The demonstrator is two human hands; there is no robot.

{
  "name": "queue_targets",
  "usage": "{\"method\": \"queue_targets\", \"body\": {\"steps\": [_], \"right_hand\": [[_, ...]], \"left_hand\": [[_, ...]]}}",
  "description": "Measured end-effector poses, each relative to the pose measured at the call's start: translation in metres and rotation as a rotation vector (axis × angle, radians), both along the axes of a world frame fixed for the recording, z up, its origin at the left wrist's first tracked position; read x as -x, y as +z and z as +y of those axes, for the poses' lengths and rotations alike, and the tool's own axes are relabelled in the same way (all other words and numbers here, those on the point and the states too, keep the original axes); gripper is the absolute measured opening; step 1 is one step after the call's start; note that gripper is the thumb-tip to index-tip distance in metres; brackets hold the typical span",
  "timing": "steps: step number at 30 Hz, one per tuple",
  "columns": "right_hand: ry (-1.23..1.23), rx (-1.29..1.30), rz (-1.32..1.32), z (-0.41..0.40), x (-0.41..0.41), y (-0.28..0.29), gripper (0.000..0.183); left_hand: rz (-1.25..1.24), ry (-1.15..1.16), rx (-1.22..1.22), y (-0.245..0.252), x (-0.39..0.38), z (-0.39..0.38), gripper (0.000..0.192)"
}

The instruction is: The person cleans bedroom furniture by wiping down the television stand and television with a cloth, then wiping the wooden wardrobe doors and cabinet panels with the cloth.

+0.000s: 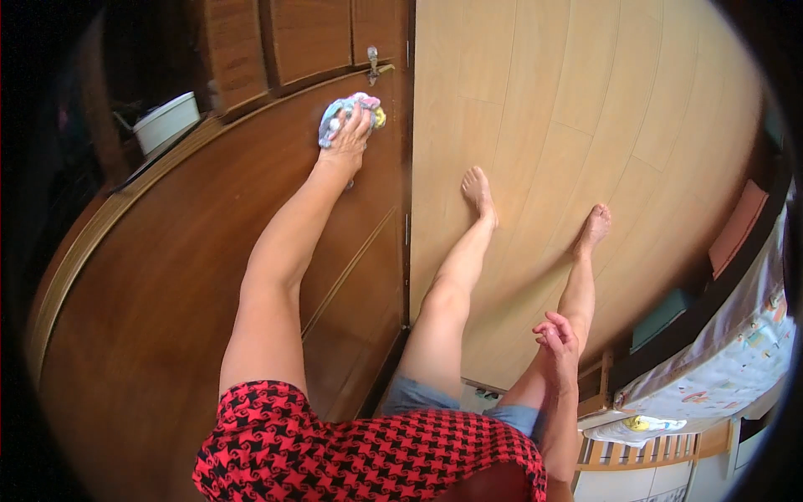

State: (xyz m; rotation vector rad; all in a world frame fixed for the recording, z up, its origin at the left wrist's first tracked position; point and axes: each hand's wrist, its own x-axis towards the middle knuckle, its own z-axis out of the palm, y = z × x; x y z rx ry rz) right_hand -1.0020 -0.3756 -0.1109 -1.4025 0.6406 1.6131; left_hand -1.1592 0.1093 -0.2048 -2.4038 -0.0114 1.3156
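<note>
My left hand (349,139) presses a crumpled multicoloured cloth (351,112) against the front of a brown wooden cabinet (263,207). The cloth shows light blue, pink and yellow parts. Just beyond it, a metal-looking handle (372,63) sits near the corner of a panel edge. Low on the right of my body, my right hand (559,336) hangs in the air in front of my leg, its fingers loosely curled and holding nothing. What the palm side of my left hand touches is partly hidden by the fingers.
Pale wood flooring (552,144) lies under my bare feet. A white container (167,122) rests on a dark ledge at the upper left. To the right stand a bed with a patterned cover (709,370), a pink box-like item (739,229), a green one (660,321) and a slatted wooden rail (646,465).
</note>
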Motion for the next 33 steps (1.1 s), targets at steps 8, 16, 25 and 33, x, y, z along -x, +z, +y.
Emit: {"method": "queue_targets", "body": {"steps": [8,16,25,33], "right_hand": [[-0.431,-0.01,0.072,0.001,0.001,-0.02,0.047],[-0.387,0.034,0.087,0.012,0.014,-0.029,0.045],[-0.308,0.018,0.088,-0.006,0.011,-0.027,0.036],[-0.152,-0.009,0.156,-0.019,0.006,-0.026,0.032]], "left_hand": [[0.104,-0.017,0.056,-0.102,-0.016,0.007,0.044],[0.327,-0.031,0.224,-0.138,0.095,-0.075,0.044],[0.422,0.115,0.306,-0.034,0.169,-0.153,0.042],[0.082,0.499,0.11,0.209,0.143,-0.164,0.045]]}}
